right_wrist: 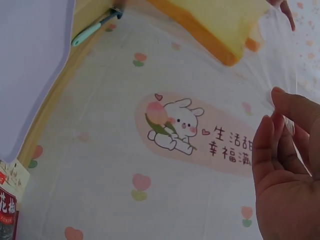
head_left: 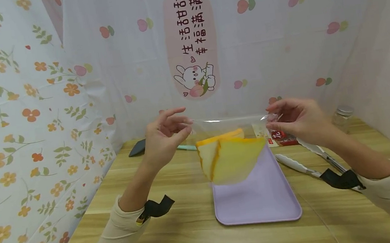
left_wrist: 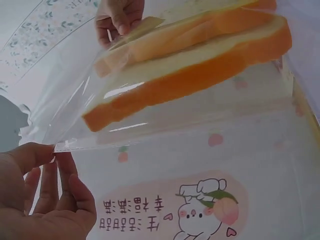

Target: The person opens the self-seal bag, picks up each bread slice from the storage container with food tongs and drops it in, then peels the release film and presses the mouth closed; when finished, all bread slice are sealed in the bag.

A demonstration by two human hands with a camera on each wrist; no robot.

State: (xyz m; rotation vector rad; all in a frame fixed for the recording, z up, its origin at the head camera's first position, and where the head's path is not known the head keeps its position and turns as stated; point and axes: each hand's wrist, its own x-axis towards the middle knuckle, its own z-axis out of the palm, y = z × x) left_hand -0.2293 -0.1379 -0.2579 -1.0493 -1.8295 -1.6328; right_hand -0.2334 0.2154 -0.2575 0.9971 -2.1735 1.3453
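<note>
A clear plastic bag [head_left: 217, 126] hangs between both hands above the table, with slices of bread [head_left: 233, 159] inside it. My left hand [head_left: 166, 137] pinches one upper corner between thumb and fingers, and my right hand [head_left: 296, 120] pinches the other. In the left wrist view two orange-crusted bread slices [left_wrist: 195, 65] lie side by side in the bag, near the left hand [left_wrist: 50, 192]. The right wrist view has the right hand [right_wrist: 290, 145] gripping the gathered film, a bread slice [right_wrist: 210, 30] beyond it. Below the bag sits a lilac tray [head_left: 259, 206].
Right of the tray lie tongs [head_left: 297, 166] with white tips. A red seasoning packet [head_left: 281, 137] and a glass jar [head_left: 343, 118] stand at the back right. Behind the left hand is a spatula with a dark head [head_left: 137, 148] and mint handle. Printed curtains hang behind and to the left.
</note>
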